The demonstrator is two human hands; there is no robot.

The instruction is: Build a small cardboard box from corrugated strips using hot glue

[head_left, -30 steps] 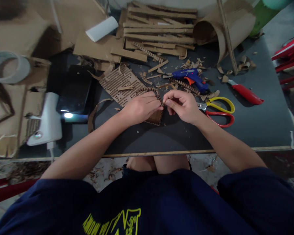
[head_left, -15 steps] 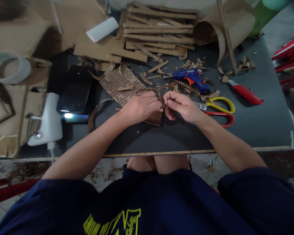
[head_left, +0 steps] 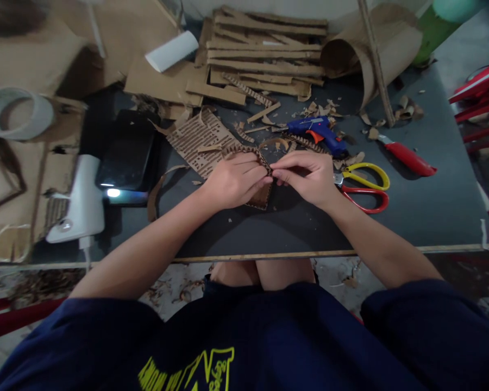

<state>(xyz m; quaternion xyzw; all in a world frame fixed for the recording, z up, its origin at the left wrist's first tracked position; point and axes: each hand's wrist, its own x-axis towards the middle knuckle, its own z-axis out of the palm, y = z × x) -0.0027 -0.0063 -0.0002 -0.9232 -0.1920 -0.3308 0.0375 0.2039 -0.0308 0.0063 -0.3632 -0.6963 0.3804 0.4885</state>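
At the table's (head_left: 236,243) near middle: one small cardboard piece (head_left: 262,199), beneath the left hand (head_left: 238,180), whose fingers lie together, clamped on it. Right hand (head_left: 303,175): thumb and forefinger nearly together at the corrugated edge; whether they pinch it, cannot tell. Change: right fingers, lately more curled, now extended; edge work apparently continues. Adjacent, right: scissors (head_left: 367,189).

Dim, greyish light, a white glow on the black device (head_left: 126,155), blurred top-left corner, stretched edges
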